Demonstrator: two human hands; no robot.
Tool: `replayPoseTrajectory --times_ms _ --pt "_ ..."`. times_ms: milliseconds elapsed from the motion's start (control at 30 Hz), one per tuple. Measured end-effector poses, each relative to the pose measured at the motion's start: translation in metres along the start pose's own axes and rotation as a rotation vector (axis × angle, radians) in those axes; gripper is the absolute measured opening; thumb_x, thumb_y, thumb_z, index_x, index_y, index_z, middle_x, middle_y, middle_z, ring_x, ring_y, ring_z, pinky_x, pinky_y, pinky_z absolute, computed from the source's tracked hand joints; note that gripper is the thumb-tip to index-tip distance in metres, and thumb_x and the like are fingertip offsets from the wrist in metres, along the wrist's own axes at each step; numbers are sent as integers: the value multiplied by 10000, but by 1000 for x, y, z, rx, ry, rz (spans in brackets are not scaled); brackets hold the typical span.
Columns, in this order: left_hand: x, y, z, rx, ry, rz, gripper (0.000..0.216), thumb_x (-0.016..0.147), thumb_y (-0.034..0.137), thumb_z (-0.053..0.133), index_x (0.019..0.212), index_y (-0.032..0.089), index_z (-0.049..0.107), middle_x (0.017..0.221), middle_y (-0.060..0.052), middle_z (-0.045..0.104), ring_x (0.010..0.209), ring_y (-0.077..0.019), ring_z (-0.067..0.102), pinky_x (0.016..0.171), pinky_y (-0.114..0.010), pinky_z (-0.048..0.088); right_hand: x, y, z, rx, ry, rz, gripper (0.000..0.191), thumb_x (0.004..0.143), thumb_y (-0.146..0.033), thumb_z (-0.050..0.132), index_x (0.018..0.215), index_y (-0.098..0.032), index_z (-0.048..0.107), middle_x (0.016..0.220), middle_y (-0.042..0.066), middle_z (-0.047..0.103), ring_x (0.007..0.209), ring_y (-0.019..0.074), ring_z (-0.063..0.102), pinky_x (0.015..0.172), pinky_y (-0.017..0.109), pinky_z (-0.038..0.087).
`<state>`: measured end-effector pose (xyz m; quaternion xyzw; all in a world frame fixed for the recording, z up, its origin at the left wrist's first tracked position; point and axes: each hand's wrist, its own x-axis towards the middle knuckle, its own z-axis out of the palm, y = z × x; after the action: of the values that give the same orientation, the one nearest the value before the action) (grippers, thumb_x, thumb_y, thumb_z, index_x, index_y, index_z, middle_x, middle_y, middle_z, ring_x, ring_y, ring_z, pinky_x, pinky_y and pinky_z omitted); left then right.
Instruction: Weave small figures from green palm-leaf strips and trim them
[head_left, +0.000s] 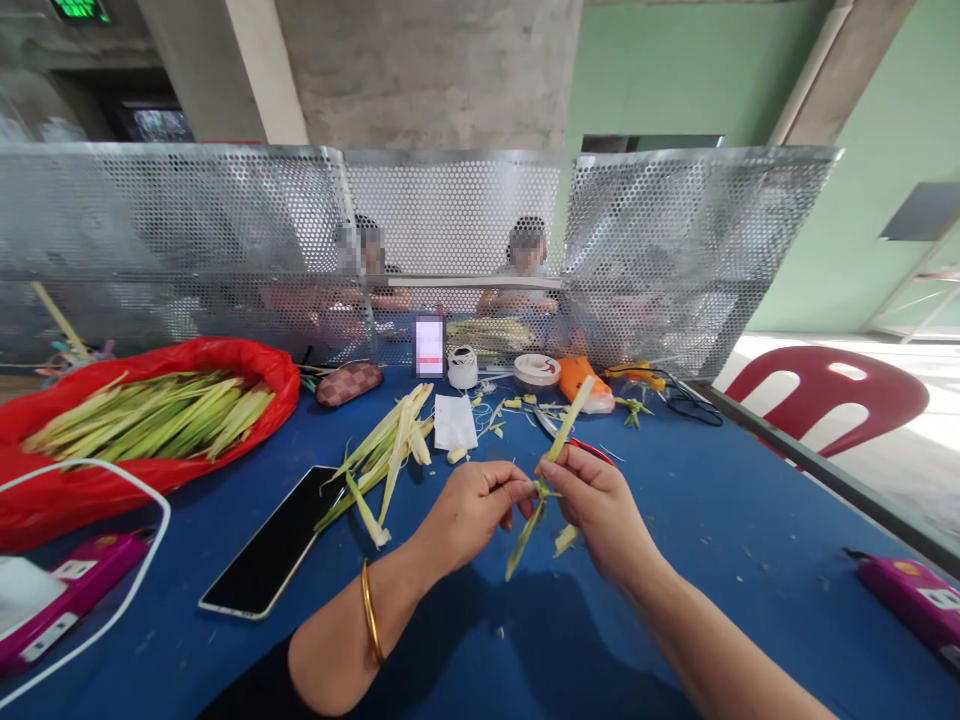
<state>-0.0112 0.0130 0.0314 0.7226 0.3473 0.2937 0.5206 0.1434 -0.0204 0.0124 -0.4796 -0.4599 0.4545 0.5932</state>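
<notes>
Between my hands is a pale green leaf strip point(571, 420), knotted or folded at its middle, with one end pointing up and away and the other hanging down toward me. My left hand point(474, 505) pinches it at the knotted part. Just to the right, my right hand point(596, 495) grips the strip between thumb and fingers. Beyond the right hand lie red-handled scissors point(596, 452), partly hidden by the strip. A loose bundle of similar leaf strips point(390, 440) rests left of my hands, partly over a black tablet point(274, 545).
A red bag point(247, 360) full of leaves stands at left, near a purple power strip point(82, 590) and white cable. Along the back are a patterned pouch point(349, 384), an upright phone point(430, 345), thread spool point(463, 368), tape roll point(537, 370) and orange packet point(577, 382), before a perforated metal screen point(457, 215).
</notes>
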Motion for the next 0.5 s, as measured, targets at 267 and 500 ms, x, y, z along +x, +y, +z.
replayPoseTrajectory --times_ms 267,500 --pt "0 -4 10 -168 87 -34 250 834 378 549 707 169 599 751 -21 642 777 -165 607 835 -310 442 0 6 3 115 45 43 236 705 -386 705 742 -170 617 504 -83 423 397 38 237 375 195 152" --pt "-4 -4 25 -475 99 -200 277 834 435 536 749 193 432 599 57 505 441 -59 453 471 -194 354 -2 11 4 -36 74 -60 220 762 -382 670 705 -177 614 523 -69 431 437 55 256 399 208 180"
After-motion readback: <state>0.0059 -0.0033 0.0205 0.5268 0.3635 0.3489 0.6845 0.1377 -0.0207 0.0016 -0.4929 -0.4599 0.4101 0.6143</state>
